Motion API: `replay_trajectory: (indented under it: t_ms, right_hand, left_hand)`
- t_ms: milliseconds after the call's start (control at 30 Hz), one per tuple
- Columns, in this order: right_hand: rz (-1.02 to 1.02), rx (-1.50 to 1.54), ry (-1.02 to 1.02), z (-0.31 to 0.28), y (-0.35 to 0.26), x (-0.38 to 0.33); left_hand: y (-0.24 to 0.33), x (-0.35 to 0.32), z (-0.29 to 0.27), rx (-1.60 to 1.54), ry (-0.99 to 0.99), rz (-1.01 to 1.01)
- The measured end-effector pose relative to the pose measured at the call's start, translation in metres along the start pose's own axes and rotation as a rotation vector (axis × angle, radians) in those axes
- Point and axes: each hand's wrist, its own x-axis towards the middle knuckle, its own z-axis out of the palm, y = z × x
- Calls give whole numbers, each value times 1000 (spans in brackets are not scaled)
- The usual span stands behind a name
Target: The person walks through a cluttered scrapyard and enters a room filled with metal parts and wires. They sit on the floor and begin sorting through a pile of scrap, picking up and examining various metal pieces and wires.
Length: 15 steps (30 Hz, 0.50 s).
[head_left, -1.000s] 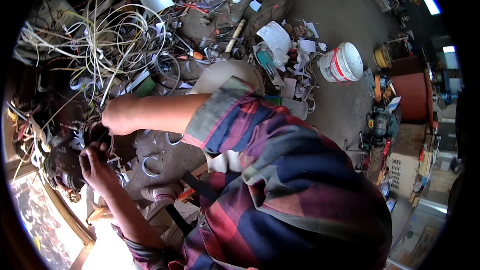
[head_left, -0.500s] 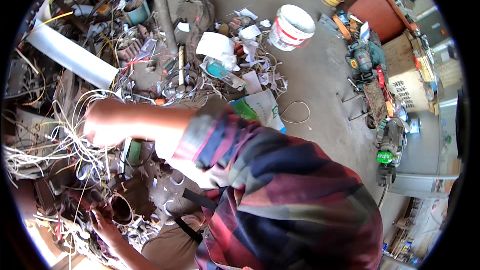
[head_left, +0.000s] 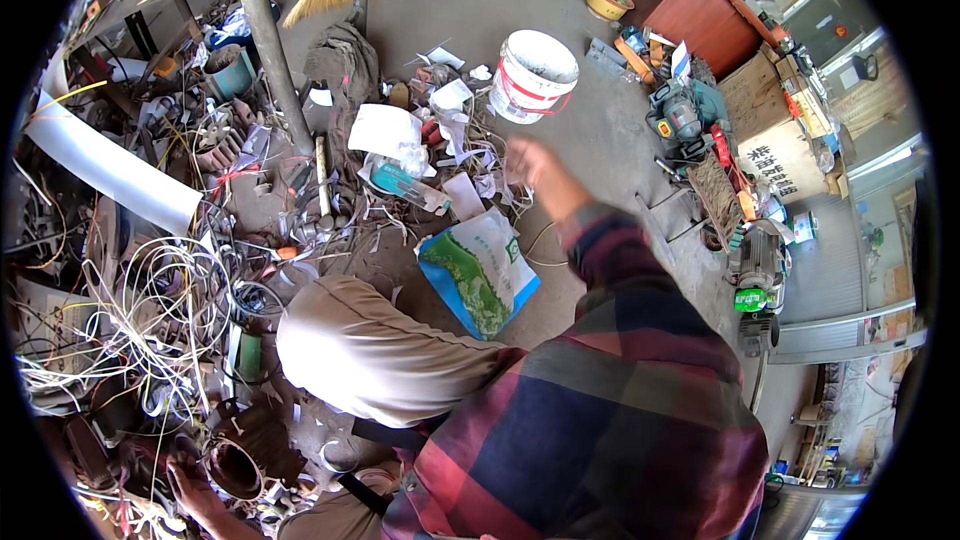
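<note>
My right hand (head_left: 540,176) is stretched out in front of me, just below the white bucket (head_left: 535,76) with a red band. Its fingers are blurred, and I see nothing plainly in them. Down at the lower left, my left hand (head_left: 197,494) has its fingers bent beside a rusty round metal housing (head_left: 234,467). Whatever those fingers grip is too dark to make out. A tangle of pale wires (head_left: 165,315) lies on the scrap farther up the left side.
A green and white printed bag (head_left: 482,275) lies by my knee. Paper scraps, a hammer (head_left: 323,180) and a metal post (head_left: 275,60) are beyond it. On the left a long white panel (head_left: 120,168) leans over the scrap. Motors (head_left: 685,120) and boxes line the right.
My right hand has left the wire tangle and swung right, toward the bucket. My knee and the whole printed bag now show. The left hand stays by the rusty housing.
</note>
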Motion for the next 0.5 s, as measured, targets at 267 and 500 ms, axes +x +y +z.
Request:
replay_trajectory:
  t_ms: [267,500]
  right_hand:
    - [-527,170,135,23,-192,1]
    - [-328,-71,-464,146,-71,-25]
  left_hand:
    - [-1,-31,-38,45,46,-5]
    - [18,-68,-31,16,340,-112]
